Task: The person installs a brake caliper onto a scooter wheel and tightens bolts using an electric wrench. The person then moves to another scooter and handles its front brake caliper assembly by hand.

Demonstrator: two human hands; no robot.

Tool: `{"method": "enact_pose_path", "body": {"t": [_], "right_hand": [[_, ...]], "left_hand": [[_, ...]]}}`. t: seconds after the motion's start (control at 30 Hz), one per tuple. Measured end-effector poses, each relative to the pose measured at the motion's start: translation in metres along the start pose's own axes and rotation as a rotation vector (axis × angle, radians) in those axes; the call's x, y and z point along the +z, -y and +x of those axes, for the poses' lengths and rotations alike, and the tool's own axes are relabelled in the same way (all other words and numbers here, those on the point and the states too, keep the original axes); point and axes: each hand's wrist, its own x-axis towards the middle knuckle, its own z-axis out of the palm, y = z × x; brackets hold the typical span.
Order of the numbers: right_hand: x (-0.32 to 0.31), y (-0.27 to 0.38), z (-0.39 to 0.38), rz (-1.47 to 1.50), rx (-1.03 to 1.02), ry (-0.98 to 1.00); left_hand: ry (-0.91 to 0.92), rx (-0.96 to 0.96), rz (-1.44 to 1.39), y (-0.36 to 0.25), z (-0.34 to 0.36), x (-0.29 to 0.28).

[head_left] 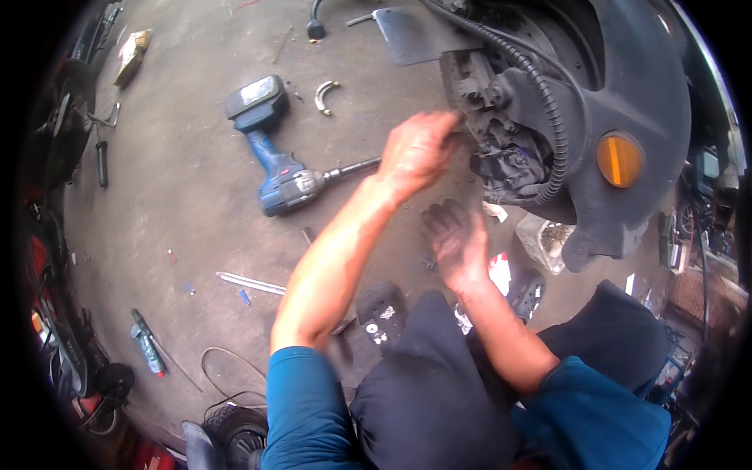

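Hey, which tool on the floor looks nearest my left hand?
The blue power tool: its shaft points toward your left hand, while the silver bar and black-handled tool lie farther off.

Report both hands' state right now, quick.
Left hand: fingers curled beside the dark mechanism, tips blurred; cannot tell whether it holds anything.
Right hand: open, palm showing, nothing visible in it.

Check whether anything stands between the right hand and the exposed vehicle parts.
Nothing visible stands between the right hand and the exposed vehicle parts. A small pale scrap lies just right of that path, with the white tub farther right. The blurred left hand is by the parts' left edge, off that path.
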Motion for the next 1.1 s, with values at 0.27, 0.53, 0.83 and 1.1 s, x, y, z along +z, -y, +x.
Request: {"method": "enact_pose_path", "body": {"t": [0.27, 0.53, 0.83, 1.1], "right_hand": [[0.065, -0.035, 0.079, -0.207, 0.257, 0.095], [0.103, -0.096, 0.108, -0.185, 0.202, -0.066], [0.162, -0.038, 0.014, 0.295, -0.025, 0.346], [0.207, -0.025, 0.005, 0.139, -0.027, 0.261]], "left_hand": [[-0.248, -0.653, 0.443, 0.081, -0.102, -0.151], [-0.33, -1.065, -0.026, 0.081, -0.118, -0.139], [-0.506, -1.017, -0.836, 0.009, -0.169, -0.16], [-0.557, -0.102, 0.623, 0.058, -0.124, -0.146]]}}
